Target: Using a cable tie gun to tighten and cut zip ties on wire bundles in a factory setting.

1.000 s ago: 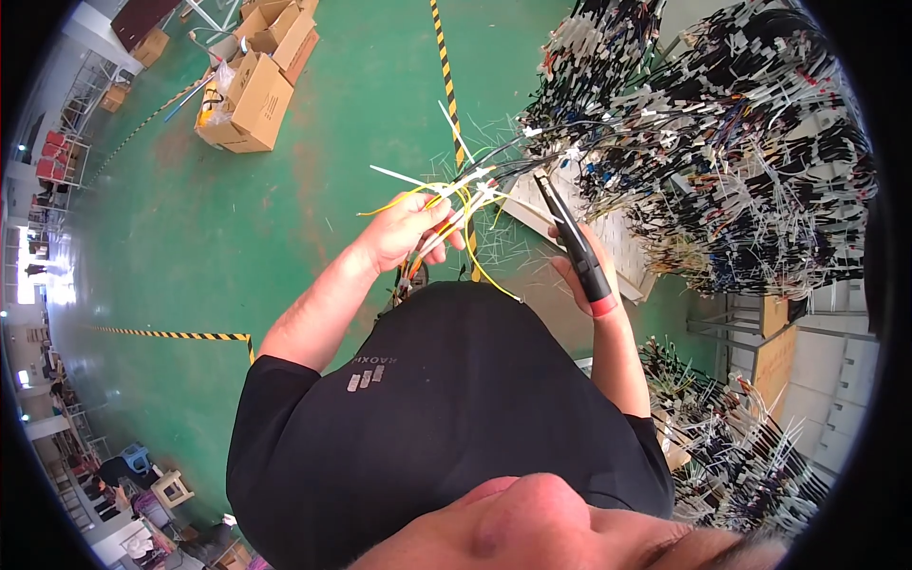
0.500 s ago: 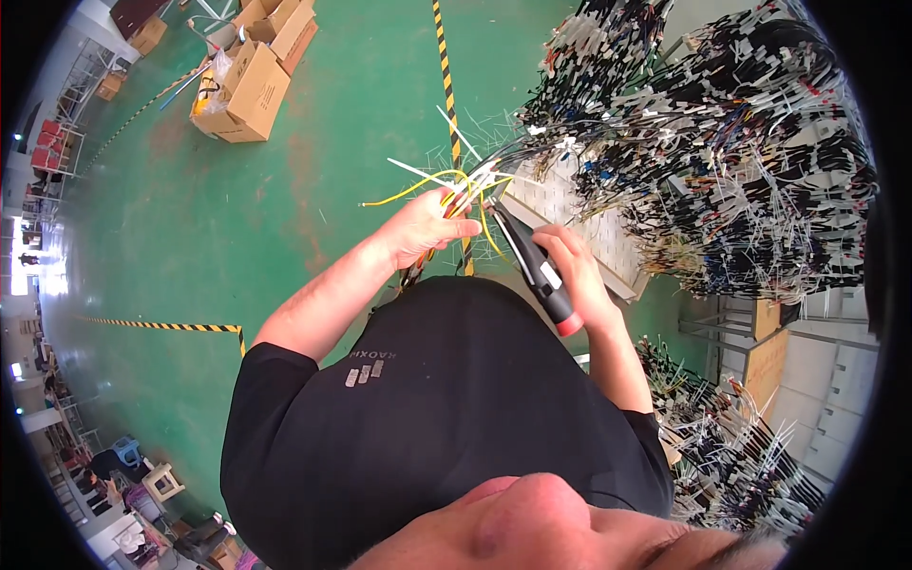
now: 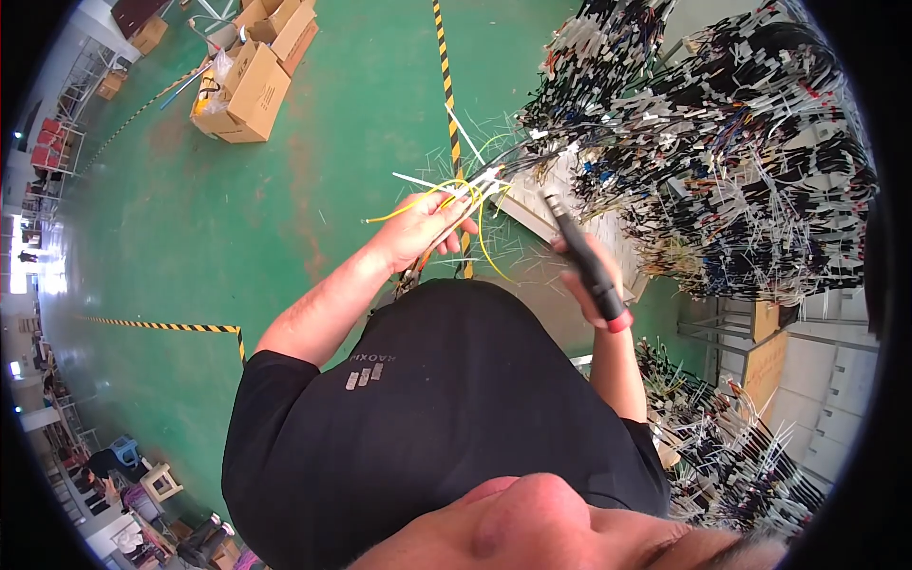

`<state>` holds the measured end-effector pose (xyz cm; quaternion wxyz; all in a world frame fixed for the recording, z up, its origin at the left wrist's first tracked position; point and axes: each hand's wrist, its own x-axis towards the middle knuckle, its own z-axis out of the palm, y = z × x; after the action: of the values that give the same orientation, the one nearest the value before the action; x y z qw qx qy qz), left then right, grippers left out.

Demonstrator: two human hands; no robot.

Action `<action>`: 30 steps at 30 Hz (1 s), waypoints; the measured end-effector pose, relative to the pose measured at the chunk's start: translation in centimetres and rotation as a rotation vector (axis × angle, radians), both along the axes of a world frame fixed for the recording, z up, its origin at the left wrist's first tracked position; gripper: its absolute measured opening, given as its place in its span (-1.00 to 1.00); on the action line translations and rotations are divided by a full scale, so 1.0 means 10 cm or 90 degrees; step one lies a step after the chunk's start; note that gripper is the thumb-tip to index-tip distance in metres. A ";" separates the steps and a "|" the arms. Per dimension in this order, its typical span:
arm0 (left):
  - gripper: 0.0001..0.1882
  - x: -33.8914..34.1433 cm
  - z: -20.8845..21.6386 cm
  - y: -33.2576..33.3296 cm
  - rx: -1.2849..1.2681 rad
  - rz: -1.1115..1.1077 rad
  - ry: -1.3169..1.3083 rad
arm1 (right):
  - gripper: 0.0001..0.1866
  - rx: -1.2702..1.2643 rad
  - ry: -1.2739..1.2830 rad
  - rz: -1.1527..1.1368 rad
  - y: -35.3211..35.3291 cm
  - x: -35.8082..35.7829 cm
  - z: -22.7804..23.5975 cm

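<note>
My left hand (image 3: 416,234) is closed around a wire harness (image 3: 489,176) in front of my body. A yellow wire (image 3: 484,239) loops down past my fingers, and a white cable tie (image 3: 416,179) sticks out to the left. My right hand (image 3: 576,289) grips a black cable tie gun (image 3: 591,264) with a red end, smeared somewhat by motion. The gun's metal nose points up and away, apart from the harness. Below my left hand the harness runs down towards my shirt, where its lower part is hidden.
Dense bundles of wire harnesses (image 3: 731,161) hang at the right, with another heap (image 3: 731,446) lower down. A pale board (image 3: 532,214) sits beneath the nearer wires. Cardboard boxes (image 3: 249,100) stand on the green floor at the far left. Clipped tie ends lie scattered near the striped tape (image 3: 443,57).
My right hand has drawn the cable tie gun away from the harness, to the right. The gun is turned more upright. My left hand has shifted only slightly, still holding the harness.
</note>
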<state>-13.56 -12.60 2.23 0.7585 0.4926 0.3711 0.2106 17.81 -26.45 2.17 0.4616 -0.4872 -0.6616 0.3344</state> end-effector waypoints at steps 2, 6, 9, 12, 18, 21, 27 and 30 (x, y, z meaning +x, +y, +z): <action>-0.56 -0.04 -0.01 0.00 0.032 -0.020 -0.021 | -0.53 -0.065 0.138 -0.046 -0.03 0.04 0.02; -0.55 -0.05 0.03 -0.06 0.040 -0.042 -0.021 | -0.61 -0.093 -0.020 -0.039 0.03 0.13 0.24; -0.68 0.02 0.03 -0.08 0.102 0.009 0.084 | -0.62 -0.122 -0.028 0.021 0.10 0.12 0.19; -0.75 0.05 0.06 -0.09 0.140 0.054 0.148 | -0.61 -0.258 0.094 0.021 0.09 0.02 0.27; -0.79 0.02 -0.05 -0.11 0.195 0.057 0.153 | -0.59 -0.308 0.086 0.078 0.07 -0.03 0.40; -0.79 0.02 -0.06 -0.12 0.246 0.060 0.182 | -0.58 -0.306 0.112 0.081 0.03 -0.06 0.36; -0.80 0.04 -0.12 -0.13 0.312 0.071 0.199 | -0.56 -0.293 0.089 0.101 -0.03 -0.11 0.23; -0.79 0.05 -0.13 -0.14 0.284 0.080 0.169 | -0.57 -0.279 0.082 0.108 -0.05 -0.17 0.26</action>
<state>-13.06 -13.98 0.88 0.5612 0.6471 0.4412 0.2675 16.12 -26.94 4.75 0.3566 -0.4963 -0.5806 0.5380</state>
